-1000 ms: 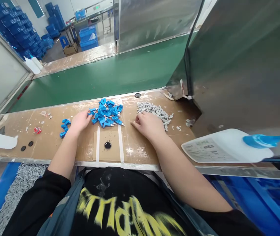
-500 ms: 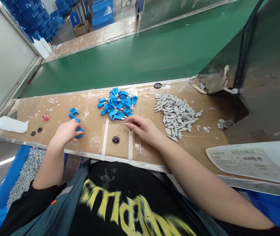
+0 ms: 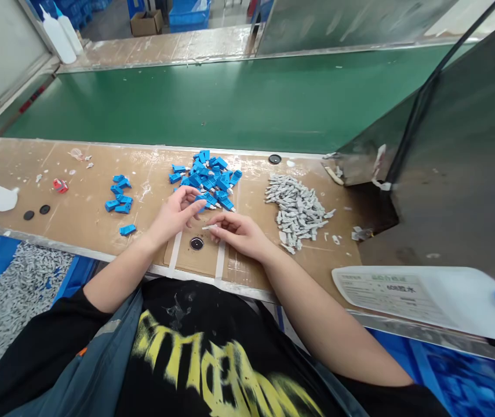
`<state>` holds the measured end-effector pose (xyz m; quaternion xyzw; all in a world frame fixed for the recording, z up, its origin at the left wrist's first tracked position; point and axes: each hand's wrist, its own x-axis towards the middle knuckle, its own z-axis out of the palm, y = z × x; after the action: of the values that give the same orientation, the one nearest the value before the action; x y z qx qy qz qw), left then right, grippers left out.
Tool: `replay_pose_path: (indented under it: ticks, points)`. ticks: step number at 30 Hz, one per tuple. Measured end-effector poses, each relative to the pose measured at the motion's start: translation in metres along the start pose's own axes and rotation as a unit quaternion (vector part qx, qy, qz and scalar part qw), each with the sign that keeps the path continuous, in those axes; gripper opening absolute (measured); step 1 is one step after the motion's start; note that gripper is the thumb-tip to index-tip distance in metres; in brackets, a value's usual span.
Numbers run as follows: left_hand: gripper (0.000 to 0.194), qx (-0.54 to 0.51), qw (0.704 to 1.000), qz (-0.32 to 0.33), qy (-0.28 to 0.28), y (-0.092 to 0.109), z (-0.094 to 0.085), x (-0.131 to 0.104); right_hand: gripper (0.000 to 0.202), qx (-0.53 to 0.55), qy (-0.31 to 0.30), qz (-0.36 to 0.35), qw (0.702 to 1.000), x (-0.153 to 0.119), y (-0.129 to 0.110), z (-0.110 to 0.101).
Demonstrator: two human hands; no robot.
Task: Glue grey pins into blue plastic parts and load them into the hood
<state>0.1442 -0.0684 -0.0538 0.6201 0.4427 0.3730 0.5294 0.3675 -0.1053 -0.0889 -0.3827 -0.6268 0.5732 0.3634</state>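
- A factory line here: a brown cardboard-topped table (image 3: 77,214) runs along a wide green conveyor belt (image 3: 213,104), with a dull metal housing (image 3: 460,174) rising on the right.
- Both hands meet at the middle of the table, just above a taped cardboard patch with a small black hole (image 3: 196,243) in it.
- The right hand (image 3: 239,234) pinches a small grey piece (image 3: 210,227) between thumb and forefinger; the other fingers curl loosely under.
- That grey piece lies roughly level, long axis running left-right across the view, its free end pointing towards the left hand.
- The left hand (image 3: 177,213) sits at the near edge of the blue pile (image 3: 206,182), fingertips drawn together on what looks like a blue piece (image 3: 201,201); how firmly it is gripped I cannot tell.
- My read: this is the pairing step, a grey part brought up to meet a blue one, the two not yet joined.
- The next move calls for lining the grey tip up with the blue part's opening, a fine alignment at close quarters.
- The grey stock heap (image 3: 295,208) lies just right of the right hand; a smaller cluster of blue pieces (image 3: 119,197) sits well to the left.
- A white bottle (image 3: 425,298) lies on its side at the table's near right edge.
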Motion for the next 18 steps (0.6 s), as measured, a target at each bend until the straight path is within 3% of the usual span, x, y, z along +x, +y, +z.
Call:
replay_pose_path:
  ticks: [3, 5, 7, 11, 13, 18]
  points:
    - [0.051, 0.025, 0.998, 0.044, 0.049, -0.017, 0.006, 0.009, 0.044, -0.039, -0.018, -0.016, 0.999, 0.000, 0.002, -0.001]
    - [0.049, 0.074, 0.990, 0.092, 0.076, -0.024, 0.004, 0.010, 0.043, -0.129, -0.026, -0.061, 0.989, -0.001, 0.001, -0.001]
    - [0.046, 0.092, 0.986, 0.116, 0.076, -0.026, 0.000, 0.008, 0.040, -0.238, -0.035, -0.127, 0.962, -0.001, 0.001, 0.000]
    - [0.047, 0.091, 0.991, 0.076, 0.054, -0.025, 0.000, 0.003, 0.033, -0.382, -0.049, -0.232, 0.893, -0.003, 0.000, 0.008]
    - [0.049, 0.117, 0.989, 0.078, 0.054, -0.023, 0.001, 0.002, 0.029, -0.408, -0.048, -0.263, 0.873, -0.004, -0.001, 0.011]
    - [0.047, 0.168, 0.978, 0.115, 0.050, -0.024, 0.003, 0.003, 0.022, -0.418, -0.069, -0.293, 0.857, -0.006, -0.001, 0.013]
